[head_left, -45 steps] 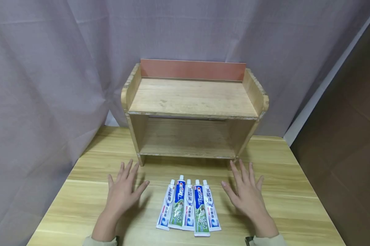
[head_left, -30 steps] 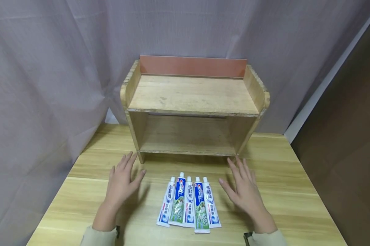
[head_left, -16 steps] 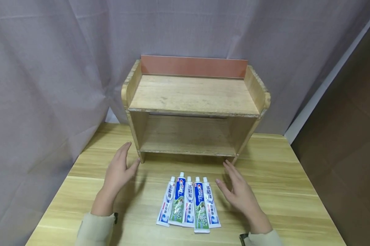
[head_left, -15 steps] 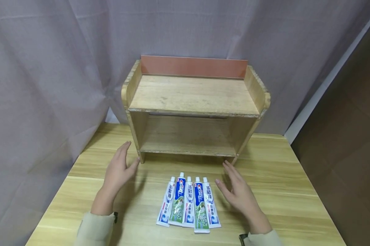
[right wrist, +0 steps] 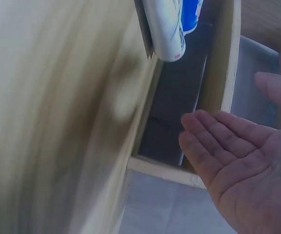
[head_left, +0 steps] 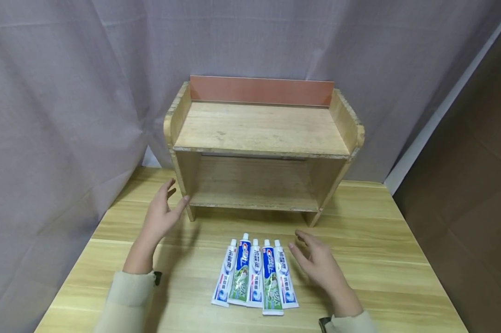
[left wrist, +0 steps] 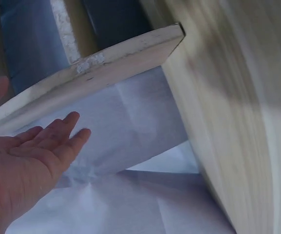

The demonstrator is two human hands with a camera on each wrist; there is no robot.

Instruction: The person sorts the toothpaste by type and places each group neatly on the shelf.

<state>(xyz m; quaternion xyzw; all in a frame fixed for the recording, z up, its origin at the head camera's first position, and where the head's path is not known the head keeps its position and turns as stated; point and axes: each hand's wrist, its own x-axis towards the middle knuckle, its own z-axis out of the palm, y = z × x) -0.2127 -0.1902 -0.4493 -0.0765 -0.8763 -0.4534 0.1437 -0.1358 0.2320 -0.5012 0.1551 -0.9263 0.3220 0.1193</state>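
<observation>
Several toothpaste tubes lie fanned side by side in the head view, caps toward the shelf. White-and-blue tubes (head_left: 224, 275) alternate with blue-and-green tubes (head_left: 239, 273). Behind them stands a two-tier wooden shelf (head_left: 260, 129). My left hand (head_left: 158, 217) hovers by the shelf's left side panel, its thumb tip overlapping the panel's front edge in the head view. In the left wrist view its fingers (left wrist: 57, 134) are loosely bent and hold nothing. My right hand (head_left: 317, 261) is just right of the rightmost tube; the right wrist view shows its palm (right wrist: 257, 180) bare and fingers extended.
The wood-grain table (head_left: 400, 277) reaches out on both sides of the tubes. A grey curtain (head_left: 88, 92) hangs behind and to the left. A dark brown panel (head_left: 466, 162) borders the right side.
My left hand has moved forward to the shelf's left side. My right hand has drawn back from the shelf and inward, closer to the tubes. Tubes and shelf stay in place.
</observation>
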